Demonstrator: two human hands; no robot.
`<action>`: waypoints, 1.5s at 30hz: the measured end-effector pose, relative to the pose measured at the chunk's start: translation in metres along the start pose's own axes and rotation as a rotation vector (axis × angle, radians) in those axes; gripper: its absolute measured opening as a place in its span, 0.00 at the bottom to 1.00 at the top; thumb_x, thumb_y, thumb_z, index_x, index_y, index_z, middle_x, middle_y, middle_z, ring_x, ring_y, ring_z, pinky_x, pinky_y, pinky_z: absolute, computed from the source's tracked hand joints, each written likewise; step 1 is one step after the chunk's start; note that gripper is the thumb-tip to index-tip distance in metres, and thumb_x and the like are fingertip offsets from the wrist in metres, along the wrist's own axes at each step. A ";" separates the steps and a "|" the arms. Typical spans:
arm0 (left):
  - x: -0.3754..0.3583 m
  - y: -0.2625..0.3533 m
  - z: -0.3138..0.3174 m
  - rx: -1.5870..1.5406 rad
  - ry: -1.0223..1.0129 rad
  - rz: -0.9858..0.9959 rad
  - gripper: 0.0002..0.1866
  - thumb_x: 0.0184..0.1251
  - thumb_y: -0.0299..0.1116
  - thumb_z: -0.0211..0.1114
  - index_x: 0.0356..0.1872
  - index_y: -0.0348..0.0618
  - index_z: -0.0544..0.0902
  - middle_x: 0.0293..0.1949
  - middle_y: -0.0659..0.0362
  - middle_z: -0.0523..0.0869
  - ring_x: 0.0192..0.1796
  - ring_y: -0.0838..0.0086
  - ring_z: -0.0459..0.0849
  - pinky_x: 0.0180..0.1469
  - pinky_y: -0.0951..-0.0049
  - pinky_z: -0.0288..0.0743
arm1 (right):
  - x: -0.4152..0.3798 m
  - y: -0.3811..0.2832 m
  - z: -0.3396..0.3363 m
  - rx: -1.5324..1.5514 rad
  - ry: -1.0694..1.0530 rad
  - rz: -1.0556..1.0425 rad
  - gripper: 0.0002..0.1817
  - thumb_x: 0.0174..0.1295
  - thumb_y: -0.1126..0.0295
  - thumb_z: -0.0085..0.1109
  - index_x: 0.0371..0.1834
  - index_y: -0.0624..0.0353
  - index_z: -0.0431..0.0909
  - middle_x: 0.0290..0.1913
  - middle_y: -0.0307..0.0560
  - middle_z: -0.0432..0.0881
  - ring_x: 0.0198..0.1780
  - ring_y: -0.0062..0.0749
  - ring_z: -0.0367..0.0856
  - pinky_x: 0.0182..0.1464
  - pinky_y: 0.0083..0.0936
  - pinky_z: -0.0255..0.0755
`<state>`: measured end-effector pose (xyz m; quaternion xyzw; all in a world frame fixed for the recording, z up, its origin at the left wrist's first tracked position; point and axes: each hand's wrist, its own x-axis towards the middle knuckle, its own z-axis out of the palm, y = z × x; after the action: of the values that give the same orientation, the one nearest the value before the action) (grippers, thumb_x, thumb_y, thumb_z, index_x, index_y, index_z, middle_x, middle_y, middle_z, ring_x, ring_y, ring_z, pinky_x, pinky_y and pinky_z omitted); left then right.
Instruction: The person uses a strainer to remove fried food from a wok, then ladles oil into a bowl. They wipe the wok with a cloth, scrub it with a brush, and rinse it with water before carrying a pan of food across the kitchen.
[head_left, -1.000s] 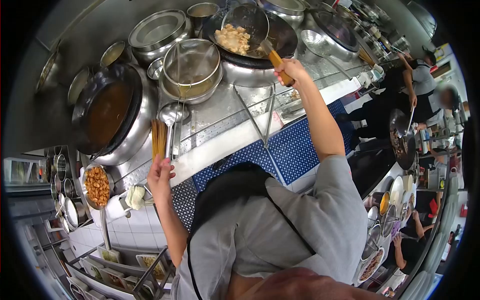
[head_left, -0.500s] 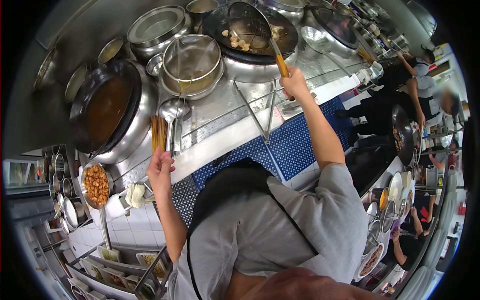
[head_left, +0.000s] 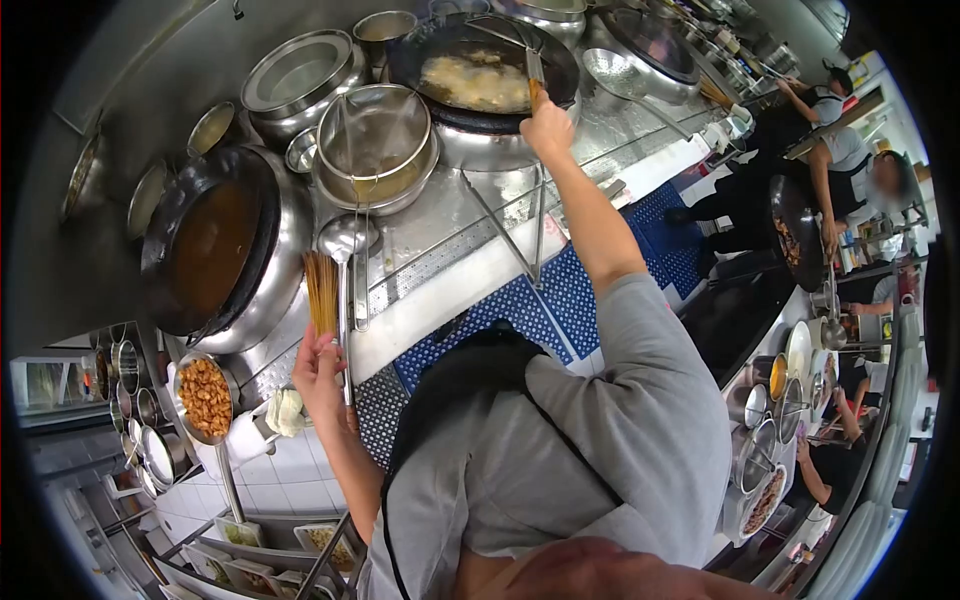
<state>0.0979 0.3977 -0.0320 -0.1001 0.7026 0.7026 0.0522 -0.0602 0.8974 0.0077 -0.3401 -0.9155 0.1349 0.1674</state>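
Observation:
My right hand (head_left: 549,128) is wrapped round the wooden handle of a ladle or strainer, whose head dips into a dark wok (head_left: 408,72) at the top centre. Pale food pieces (head_left: 478,82) sit in bubbling oil there. At the lower left, my left hand (head_left: 320,372) is beside the lower end of a bamboo brush (head_left: 321,290); whether it grips the brush is unclear. A steel ladle (head_left: 342,238) lies just right of the brush. Between the woks, a wire strainer (head_left: 374,130) rests on a steel bowl.
Brown liquid fills a second wok (head_left: 215,235) at the left. Browned pieces fill a strainer (head_left: 204,398) below it. A metal stand (head_left: 508,235) juts over the counter edge. Several people work at the right, one near a wok (head_left: 797,235). A perforated skimmer (head_left: 614,72) lies right of the frying wok.
My right hand has moved up and left with the tool, whose head has lowered into the wok. The food now lies in bubbling oil. My left hand has moved slightly down.

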 end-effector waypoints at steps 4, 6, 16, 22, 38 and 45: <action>-0.003 -0.003 -0.009 0.004 0.007 -0.014 0.26 0.69 0.27 0.60 0.67 0.31 0.70 0.50 0.53 0.84 0.40 0.78 0.82 0.38 0.79 0.78 | -0.029 -0.009 0.026 -0.035 -0.036 -0.073 0.32 0.52 0.67 0.65 0.61 0.59 0.66 0.41 0.66 0.83 0.45 0.58 0.85 0.48 0.45 0.79; -0.002 -0.002 -0.011 -0.001 -0.002 -0.014 0.26 0.69 0.27 0.60 0.67 0.31 0.70 0.50 0.52 0.83 0.40 0.78 0.83 0.38 0.79 0.78 | -0.042 -0.006 0.038 -0.063 -0.030 -0.125 0.35 0.53 0.67 0.65 0.66 0.55 0.62 0.43 0.68 0.80 0.42 0.61 0.84 0.46 0.47 0.79; 0.023 -0.001 -0.029 0.072 -0.132 -0.004 0.26 0.69 0.30 0.61 0.67 0.35 0.70 0.51 0.55 0.84 0.43 0.76 0.83 0.41 0.78 0.78 | -0.124 0.065 0.024 0.135 0.408 -0.244 0.35 0.62 0.58 0.60 0.72 0.56 0.63 0.58 0.65 0.71 0.59 0.63 0.67 0.60 0.49 0.65; 0.031 -0.003 -0.033 0.102 -0.076 -0.037 0.27 0.69 0.29 0.61 0.68 0.35 0.70 0.52 0.54 0.84 0.43 0.76 0.83 0.42 0.78 0.79 | -0.204 0.209 0.061 0.038 0.383 0.242 0.23 0.66 0.64 0.54 0.61 0.64 0.71 0.51 0.65 0.74 0.53 0.59 0.72 0.57 0.47 0.66; 0.016 0.055 0.160 0.680 -0.097 0.519 0.21 0.61 0.21 0.60 0.58 0.31 0.79 0.43 0.51 0.83 0.42 0.69 0.82 0.51 0.70 0.75 | -0.109 0.349 0.320 1.540 0.028 0.816 0.30 0.66 0.53 0.57 0.66 0.61 0.71 0.59 0.49 0.81 0.58 0.39 0.79 0.61 0.32 0.71; 0.021 0.046 0.211 0.717 -0.288 0.526 0.21 0.67 0.23 0.59 0.61 0.33 0.77 0.50 0.52 0.81 0.50 0.70 0.80 0.55 0.71 0.73 | -0.115 0.376 0.400 1.686 0.310 1.154 0.30 0.71 0.48 0.39 0.65 0.59 0.70 0.60 0.54 0.78 0.57 0.46 0.79 0.61 0.41 0.72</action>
<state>0.0534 0.6068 0.0070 0.2043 0.8883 0.4114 0.0008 0.0797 1.0422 -0.5159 -0.5133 -0.1894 0.7472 0.3773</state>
